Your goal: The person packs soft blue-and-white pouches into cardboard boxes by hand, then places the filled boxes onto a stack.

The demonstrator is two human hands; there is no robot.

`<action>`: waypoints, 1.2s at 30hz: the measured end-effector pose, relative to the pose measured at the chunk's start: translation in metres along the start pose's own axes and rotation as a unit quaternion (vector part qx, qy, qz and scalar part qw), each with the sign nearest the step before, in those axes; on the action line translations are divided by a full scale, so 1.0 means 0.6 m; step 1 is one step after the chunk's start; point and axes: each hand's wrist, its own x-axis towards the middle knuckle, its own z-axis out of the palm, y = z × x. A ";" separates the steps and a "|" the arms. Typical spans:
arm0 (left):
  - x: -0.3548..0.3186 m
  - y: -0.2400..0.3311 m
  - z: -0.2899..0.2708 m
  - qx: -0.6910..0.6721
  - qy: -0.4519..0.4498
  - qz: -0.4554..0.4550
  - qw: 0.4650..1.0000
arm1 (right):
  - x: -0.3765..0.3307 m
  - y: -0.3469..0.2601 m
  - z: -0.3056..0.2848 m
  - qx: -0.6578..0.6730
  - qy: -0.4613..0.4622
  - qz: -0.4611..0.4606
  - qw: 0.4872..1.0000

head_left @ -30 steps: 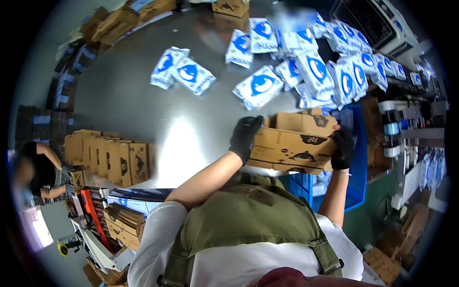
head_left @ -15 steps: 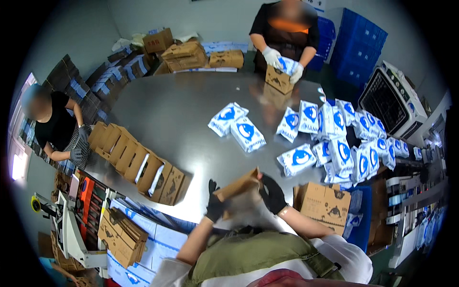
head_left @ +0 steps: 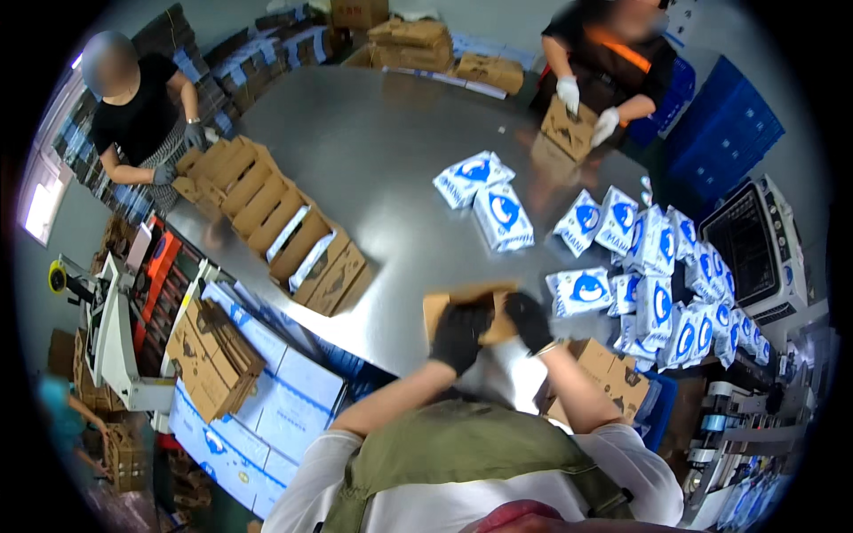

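Touching a carton (head_left: pixel 436 310), probably light and stiff, best held by its walls, are the left hand (head_left: pixel 460 336) and right hand (head_left: pixel 529 322); grip closure cannot be told.

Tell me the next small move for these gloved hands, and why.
Perhaps brace the brown carton with the right hand while the left hand presses its panels square: the left hand lies across the carton, the right is at its right side.

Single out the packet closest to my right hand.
It's the packet at the near left corner of the pile, just beyond your right hand; the separate pair and the other packets lie farther off.
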 end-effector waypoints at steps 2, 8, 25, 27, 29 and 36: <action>0.003 -0.031 -0.018 -0.064 0.082 -0.065 0.992 | -0.003 0.058 -0.052 0.090 0.001 0.144 0.985; -0.079 -0.168 0.117 -0.421 -0.107 -0.219 0.874 | -0.022 0.086 0.005 -0.129 -0.085 0.045 0.987; 0.032 -0.128 -0.078 0.023 0.017 -0.342 0.939 | 0.403 0.148 0.098 -0.266 -0.127 0.354 0.887; 0.045 -0.128 -0.078 0.010 0.014 -0.321 0.947 | 0.367 0.254 0.095 -0.040 -0.090 0.275 0.956; 0.042 -0.135 -0.072 0.011 0.012 -0.322 0.947 | 0.331 0.230 0.081 0.457 -0.105 0.265 0.843; 0.061 -0.112 -0.079 0.019 -0.090 -0.359 0.929 | 0.108 -0.078 -0.057 0.612 -0.156 0.241 0.737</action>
